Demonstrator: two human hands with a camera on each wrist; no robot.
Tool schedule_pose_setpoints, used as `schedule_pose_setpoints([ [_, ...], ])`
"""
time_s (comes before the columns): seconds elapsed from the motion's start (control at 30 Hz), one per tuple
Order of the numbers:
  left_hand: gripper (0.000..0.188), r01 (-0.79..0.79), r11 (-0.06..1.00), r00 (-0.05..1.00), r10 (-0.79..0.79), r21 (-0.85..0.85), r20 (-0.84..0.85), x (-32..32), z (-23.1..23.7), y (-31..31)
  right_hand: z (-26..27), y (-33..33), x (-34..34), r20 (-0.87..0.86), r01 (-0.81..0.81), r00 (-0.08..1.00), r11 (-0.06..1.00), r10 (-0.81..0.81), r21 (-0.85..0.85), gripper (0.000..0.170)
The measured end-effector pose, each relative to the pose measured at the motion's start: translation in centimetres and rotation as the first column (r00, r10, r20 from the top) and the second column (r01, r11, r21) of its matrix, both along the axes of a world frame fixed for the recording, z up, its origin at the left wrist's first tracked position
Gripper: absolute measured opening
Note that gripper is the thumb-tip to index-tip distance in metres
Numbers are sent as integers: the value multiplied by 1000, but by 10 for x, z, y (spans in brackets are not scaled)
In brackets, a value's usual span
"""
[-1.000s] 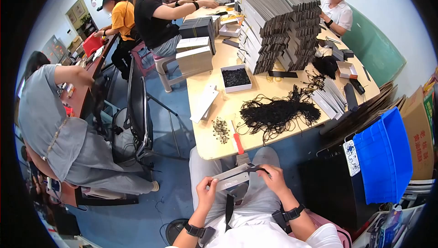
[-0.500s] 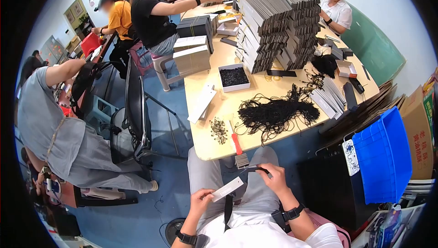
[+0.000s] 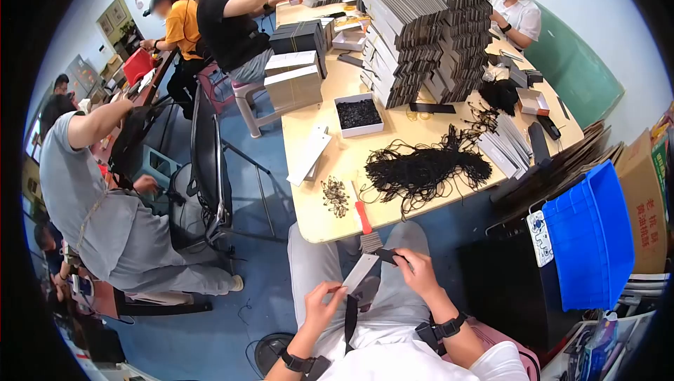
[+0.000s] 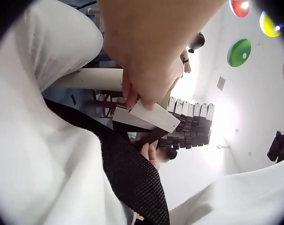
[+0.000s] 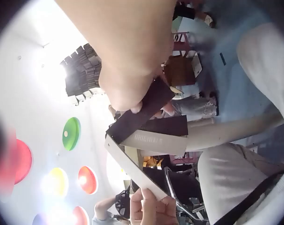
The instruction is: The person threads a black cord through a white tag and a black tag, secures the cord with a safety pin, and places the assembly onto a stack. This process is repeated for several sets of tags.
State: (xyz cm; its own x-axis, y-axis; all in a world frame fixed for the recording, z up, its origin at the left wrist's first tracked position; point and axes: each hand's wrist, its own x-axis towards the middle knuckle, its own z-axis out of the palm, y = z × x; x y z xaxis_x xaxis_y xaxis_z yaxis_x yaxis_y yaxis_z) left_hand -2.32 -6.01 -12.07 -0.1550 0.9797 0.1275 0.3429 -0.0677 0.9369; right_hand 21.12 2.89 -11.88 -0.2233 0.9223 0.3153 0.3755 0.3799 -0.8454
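Note:
In the head view my left hand [image 3: 323, 305] pinches the lower end of a long white hang tag [image 3: 361, 271] that has a small hole near its far end. My right hand [image 3: 418, 272] pinches a black tag [image 3: 385, 255], whose end meets the white tag's holed end. The right wrist view shows the black tag [image 5: 141, 110] and white tag [image 5: 136, 168] forming a V. Behind them is a pale tag [image 5: 156, 142] lettered "ORIGINALS". A small stack of tags [image 3: 370, 242] sits by the table edge, above my lap.
On the table [image 3: 309, 223] lie a heap of black cords [image 3: 421, 170], small pins [image 3: 335, 196], a red-handled tool [image 3: 363, 217] and a white box of black pieces [image 3: 359, 116]. Tall tag stacks [image 3: 421, 37] stand behind. A blue crate [image 3: 590, 241] is at right; people work around.
The white tag has swung more upright, and its holed end now meets the black tag. The black tag shows more of its face. Across the table, a person in black has raised an arm.

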Motion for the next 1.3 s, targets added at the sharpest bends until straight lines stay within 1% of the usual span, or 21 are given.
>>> schedule_pose_setpoints([
  [0.07,10,-23,998,996,27,51,-79,3,0,5,7,-3,-2,-29,-1,1000,999,0,-35,12],
  [0.13,10,-12,997,994,20,73,-104,2,-4,7,8,-4,-1,-60,0,998,998,-4,-70,12],
  [0.2,10,-4,995,991,17,96,-130,2,-7,10,7,-4,-1,-139,-28,990,991,9,-132,11],
  [0.3,11,9,994,994,3,106,-112,3,-9,13,6,-4,-1,-100,-28,995,997,20,-77,9],
  [0.37,11,62,988,991,-44,140,-129,4,-9,15,6,-4,-1,-96,-25,995,997,18,-72,9],
  [0.47,10,19,993,994,-5,120,-113,8,-9,18,9,-3,-2,-84,-28,996,998,22,-65,10],
  [0.53,10,31,992,992,-15,120,-127,9,-12,19,8,-3,-1,-76,-28,997,997,23,-66,10],
  [0.6,9,46,992,990,-29,120,-140,11,-17,21,4,-3,-1,-129,-35,991,995,22,-98,10],
  [0.63,9,67,993,992,-57,95,-111,14,-19,22,5,-4,-1,-129,-31,991,995,18,-99,10],
  [0.7,8,91,993,993,-86,71,-80,16,-19,24,7,-3,-1,-25,-4,1000,1000,4,14,12],
  [0.8,9,135,991,989,-134,14,-68,20,-17,31,7,-3,-2,18,7,1000,999,-8,46,13],
  [0.83,10,136,991,990,-136,-1,-31,21,-17,34,8,-2,-3,19,9,1000,999,-10,46,13],
  [0.9,11,137,990,991,-137,-16,5,23,-23,39,16,1,-8,75,58,995,980,-73,192,15],
  [0.93,11,158,987,987,-158,3,-3,23,-30,43,24,3,-11,74,56,995,980,-72,193,15],
  [1.0,12,174,984,985,-174,23,-13,26,-33,47,40,3,-17,112,127,980,954,-162,271,21],
  [1.07,14,183,982,983,-182,-52,14,31,-29,53,35,5,-20,97,96,987,956,-127,279,23],
  [1.1,14,182,982,983,-181,-49,15,32,-29,55,32,7,-21,82,69,992,956,-97,287,25],
  [1.17,16,159,982,984,-166,-106,-62,34,-27,59,27,9,-24,73,69,993,956,-94,284,25],
  [1.2,16,156,982,985,-163,-102,-63,33,-22,61,26,10,-27,60,69,994,958,-89,278,26],
  [1.27,18,137,984,921,-169,-116,-351,30,-9,62,27,10,-29,27,77,996,960,-88,270,26],
  [1.3,18,134,984,921,-166,-114,-351,26,-9,61,27,10,-29,-4,89,996,962,-91,257,26],
])
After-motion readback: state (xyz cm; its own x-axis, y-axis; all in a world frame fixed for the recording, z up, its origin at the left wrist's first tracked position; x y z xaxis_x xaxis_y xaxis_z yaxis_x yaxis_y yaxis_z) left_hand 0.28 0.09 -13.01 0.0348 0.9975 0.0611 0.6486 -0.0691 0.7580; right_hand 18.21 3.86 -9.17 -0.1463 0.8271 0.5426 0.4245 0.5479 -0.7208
